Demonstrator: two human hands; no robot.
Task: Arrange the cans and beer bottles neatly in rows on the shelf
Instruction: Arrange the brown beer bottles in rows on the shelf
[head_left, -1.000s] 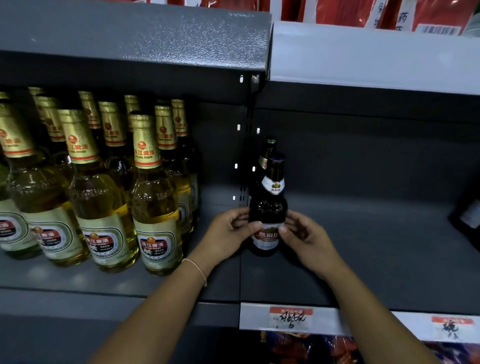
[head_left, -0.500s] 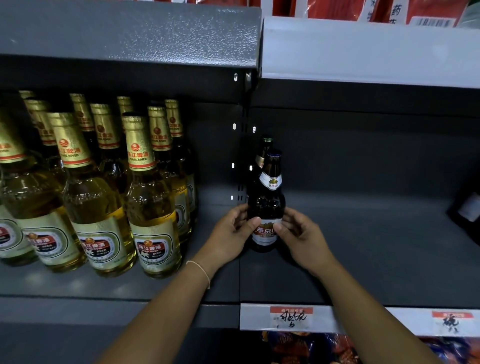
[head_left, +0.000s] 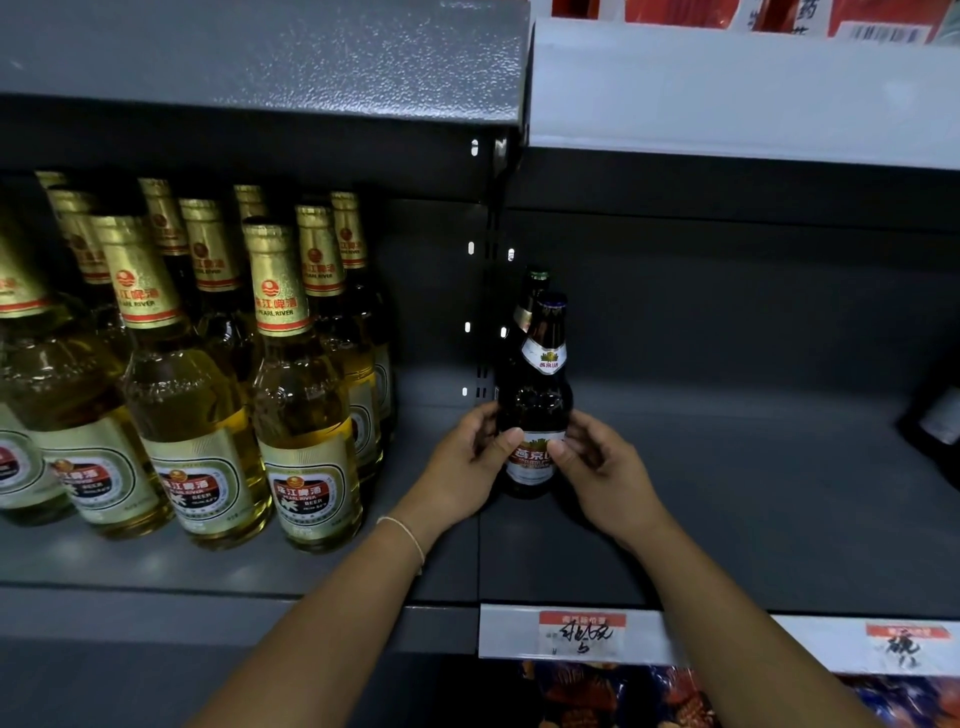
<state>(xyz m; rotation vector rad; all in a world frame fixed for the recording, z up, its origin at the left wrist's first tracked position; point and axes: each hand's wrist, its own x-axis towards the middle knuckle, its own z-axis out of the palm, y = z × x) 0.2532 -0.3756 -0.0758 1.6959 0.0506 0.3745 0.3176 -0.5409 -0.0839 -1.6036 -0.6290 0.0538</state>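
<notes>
Centre of the frame: a dark brown glass beer bottle with a red-and-white label (head_left: 535, 410) stands upright on the dark grey metal shelf (head_left: 727, 519), and both hands are on it. The left hand (head_left: 462, 462) comes in from lower left, thumb pressed across the label's left edge, fingers curled round the bottle's far side. The right hand (head_left: 602, 467) mirrors it from the lower right, thumb tip on the label's right edge, fingers bent round the flank (how far they reach behind the glass I cannot tell). A thin pale bracelet (head_left: 408, 535) circles the left wrist.

Directly behind the held bottle, a second dark bottle with a green cap (head_left: 530, 301) shows only neck and shoulder.

Over on the left half of the frame, rows of clear glass bottles of golden beer with gold foil necks (head_left: 291, 395) stand upright, well apart from the dark pair.

Along the shelf's front lip at lower right, a white price tag with a red header and handwriting (head_left: 582, 634). At the far right edge, another dark object, too cut off to identify.
</notes>
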